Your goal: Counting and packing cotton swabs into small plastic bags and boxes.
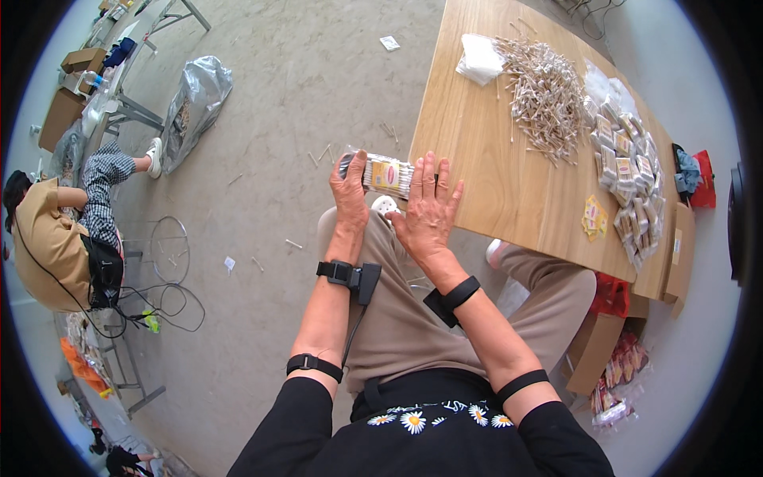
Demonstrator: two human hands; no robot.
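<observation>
A clear bag of cotton swabs (386, 175) with a yellow and red label lies across the space just off the table's left edge. My left hand (349, 191) is closed round its left end, thumb on top. Against its right end rests my right hand (430, 208), palm down with the fingers stretched out, partly over the table edge; the fingers hide that end of the bag. Farther up the wooden table (469, 151) lies a big heap of loose cotton swabs (544, 95), with white empty bags (480, 60) beside it.
Many filled swab packs (628, 171) are piled at the table's right, near small yellow labels (594, 219). Cardboard boxes (596, 350) stand beneath. On the floor are stray swabs and a grey plastic sack (199, 107). At far left another person (60, 238) sits near cables.
</observation>
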